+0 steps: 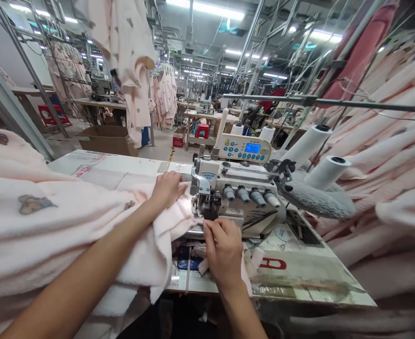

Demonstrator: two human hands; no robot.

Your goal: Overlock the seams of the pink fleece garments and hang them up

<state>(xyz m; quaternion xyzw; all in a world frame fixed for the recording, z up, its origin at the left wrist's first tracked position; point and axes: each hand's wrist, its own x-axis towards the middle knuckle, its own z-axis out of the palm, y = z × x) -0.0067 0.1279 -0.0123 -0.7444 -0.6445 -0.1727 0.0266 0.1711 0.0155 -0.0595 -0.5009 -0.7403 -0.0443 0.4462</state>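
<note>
Pale pink fleece fabric [174, 219] with small bear prints spreads over the left of the table and runs up to the needle area of an overlock sewing machine [210, 176]. Curled over the fabric left of the presser foot, my left hand [167, 189] has hold of it; its fingertips are partly hidden. In front of the needle, my right hand [225, 247] pinches the fabric's edge between thumb and fingers. The presser foot [197, 212] is right beside the edge. A narrow pale strip hangs below my right wrist.
White thread cones [325, 172] stand behind the machine at right, near a grey fleece piece [323, 200]. Red-handled snips [274, 263] lie on the table's right side. A cardboard box [104, 139] is beyond the table. Pink garments [380, 155] hang close on the right.
</note>
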